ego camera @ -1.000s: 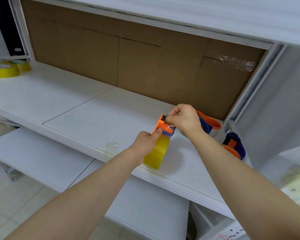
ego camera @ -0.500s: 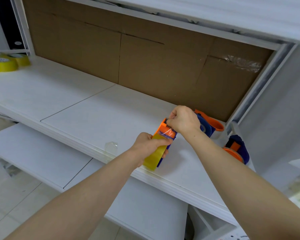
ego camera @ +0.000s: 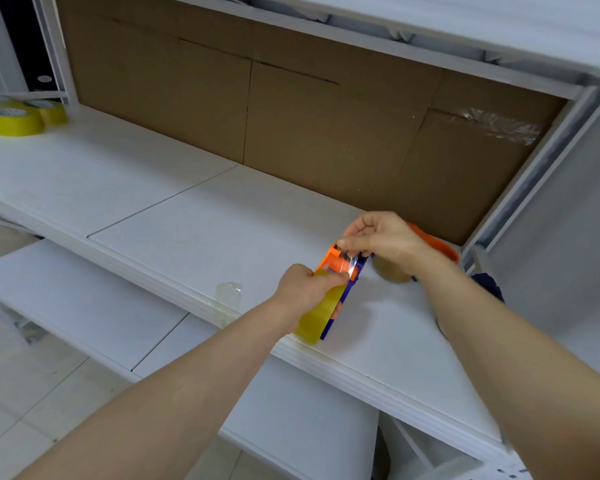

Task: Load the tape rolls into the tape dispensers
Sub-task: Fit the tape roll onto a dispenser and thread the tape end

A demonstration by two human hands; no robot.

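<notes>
An orange and blue tape dispenser [ego camera: 336, 263] with a yellowish tape roll [ego camera: 317, 315] in it is held over the front of the white shelf [ego camera: 187, 216]. My left hand [ego camera: 305, 289] grips the roll and dispenser body from the left. My right hand [ego camera: 378, 242] pinches the clear tape end [ego camera: 349, 263] at the dispenser's orange head. Behind my right hand lies a second dispenser [ego camera: 437, 245] with a brownish roll [ego camera: 392, 271]. A third, blue one [ego camera: 489, 287] is mostly hidden by my right forearm.
Yellow tape rolls [ego camera: 13, 121] sit at the far left of the shelf. A crumpled bit of clear tape [ego camera: 228, 292] lies near the shelf's front edge. Cardboard [ego camera: 291, 116] lines the back. A lower white shelf [ego camera: 84, 306] juts out below.
My right hand has pulled the clear tape end up over the dispenser's orange head. The view has shifted a little; my left hand's grip on the roll is unchanged.
</notes>
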